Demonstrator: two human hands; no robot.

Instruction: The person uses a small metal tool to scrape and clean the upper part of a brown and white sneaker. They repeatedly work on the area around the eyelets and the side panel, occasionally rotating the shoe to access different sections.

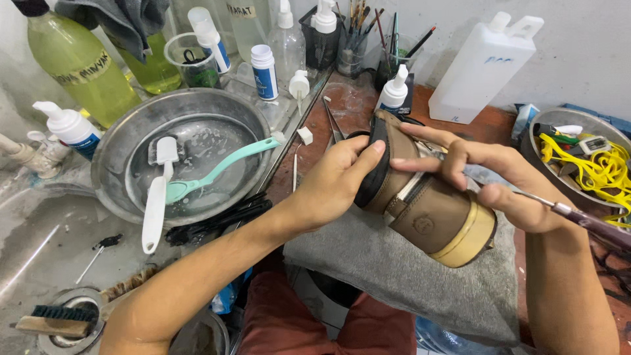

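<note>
Brown shoe [427, 210] held above grey towel [407, 276], long axis diagonal, toe pointed lower right, opening upper left. Heel collar gripped by left hand [332, 184]. Right hand [499, 184] rested on upper, thin tool [585, 220] clasped.

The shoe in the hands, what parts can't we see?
Head view:
- The brown shoe: its opening hides behind the left hand and right hand.
- Its sole faces away; only the pale edge shows.
- The thin tool in the right hand: its tip is hidden by fingers, its handle cut off by the right edge.
</note>
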